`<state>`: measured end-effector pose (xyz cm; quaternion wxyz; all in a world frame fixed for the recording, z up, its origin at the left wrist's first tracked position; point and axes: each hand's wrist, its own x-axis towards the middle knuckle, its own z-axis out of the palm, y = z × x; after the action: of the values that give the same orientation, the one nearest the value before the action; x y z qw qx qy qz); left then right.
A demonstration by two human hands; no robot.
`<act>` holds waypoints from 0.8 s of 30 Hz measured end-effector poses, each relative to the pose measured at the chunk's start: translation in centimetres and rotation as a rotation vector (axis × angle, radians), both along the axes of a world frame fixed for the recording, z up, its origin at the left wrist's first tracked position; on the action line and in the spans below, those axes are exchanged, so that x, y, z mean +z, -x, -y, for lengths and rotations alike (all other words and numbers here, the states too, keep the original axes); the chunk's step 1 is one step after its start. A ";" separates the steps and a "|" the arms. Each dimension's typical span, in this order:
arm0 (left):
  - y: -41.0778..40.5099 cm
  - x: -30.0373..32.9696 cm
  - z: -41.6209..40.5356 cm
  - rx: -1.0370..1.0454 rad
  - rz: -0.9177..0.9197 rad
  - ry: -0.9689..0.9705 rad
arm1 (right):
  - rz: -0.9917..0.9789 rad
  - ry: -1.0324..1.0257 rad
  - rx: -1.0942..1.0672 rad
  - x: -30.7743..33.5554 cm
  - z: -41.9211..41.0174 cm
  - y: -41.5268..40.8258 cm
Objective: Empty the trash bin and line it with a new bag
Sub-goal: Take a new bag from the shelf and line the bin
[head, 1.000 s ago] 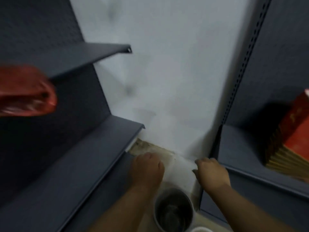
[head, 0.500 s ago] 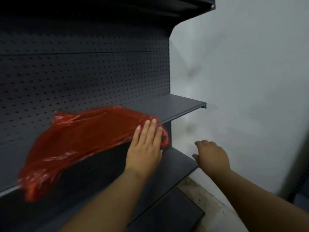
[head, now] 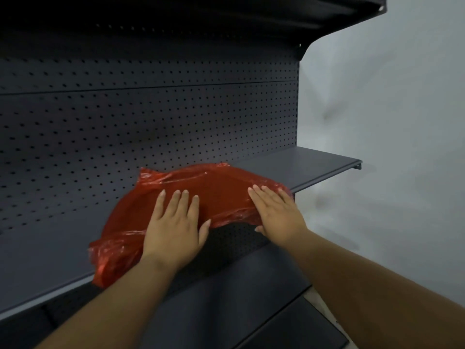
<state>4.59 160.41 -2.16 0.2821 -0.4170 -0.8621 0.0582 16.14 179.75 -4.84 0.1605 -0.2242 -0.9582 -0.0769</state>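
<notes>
Red bag (head: 208,195): thin, crinkled, translucent plastic, lying on dark shelf (head: 302,165) w/ front edge drooping over lip. My L hand (head: 175,226) and R hand (head: 275,212) rest flat on it, fingers spread, palms down, nothing grasped. Pegboard (head: 151,122) behind.

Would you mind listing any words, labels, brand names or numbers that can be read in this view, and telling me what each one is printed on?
None: no readable text shows in this view.
The red plastic bag under the left hand and right hand shows no print.
The dark shelf and the perforated back panel carry no label or price tag.
The wall is bare.
</notes>
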 end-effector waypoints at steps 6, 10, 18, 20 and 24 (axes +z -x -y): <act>1.0 -0.3 1.6 0.020 0.043 0.046 | -0.003 0.009 -0.008 1.0 1.4 0.0; 0.0 -0.4 0.9 -0.021 0.064 0.110 | -0.118 -0.079 0.001 0.5 0.1 -1.6; -7.1 -2.8 -5.5 -0.219 0.147 -0.001 | -0.382 0.131 -0.309 -1.9 -3.4 -13.0; -10.0 -4.4 -8.2 -0.258 0.312 -0.132 | -0.432 0.173 -0.424 -3.4 -4.1 -16.6; -16.3 -8.8 -13.3 -0.328 0.807 -0.371 | -0.471 0.282 -0.598 -6.8 -5.2 -23.3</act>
<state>20.85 173.66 -10.94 -0.0003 -0.4796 -0.8213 -0.3091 39.43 184.93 -11.63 0.3139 -0.5244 -0.7888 0.0653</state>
